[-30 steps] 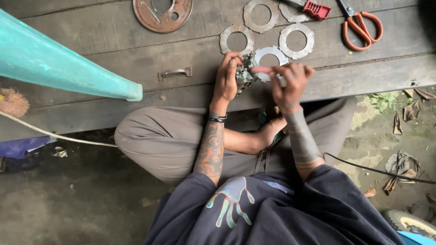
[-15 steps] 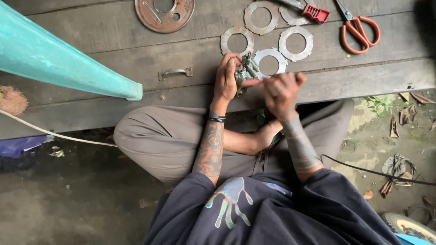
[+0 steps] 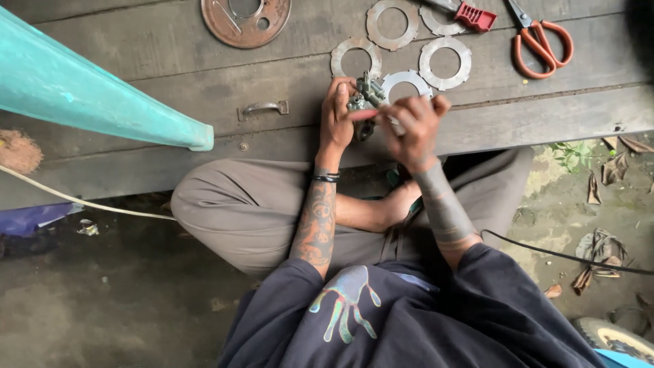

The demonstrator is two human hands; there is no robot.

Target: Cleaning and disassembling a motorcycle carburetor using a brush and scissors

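Gripping a small metal part (image 3: 364, 102) in left hand (image 3: 337, 116), right hand (image 3: 412, 126) closing on it, above counter (image 3: 170, 88) edge; long axis pointing toward twelve o'clock, rings (image 3: 446, 63) beyond.

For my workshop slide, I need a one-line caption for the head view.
Both hands, left hand and right hand, grip a small metal part above a wooden bench strewn with ring plates.
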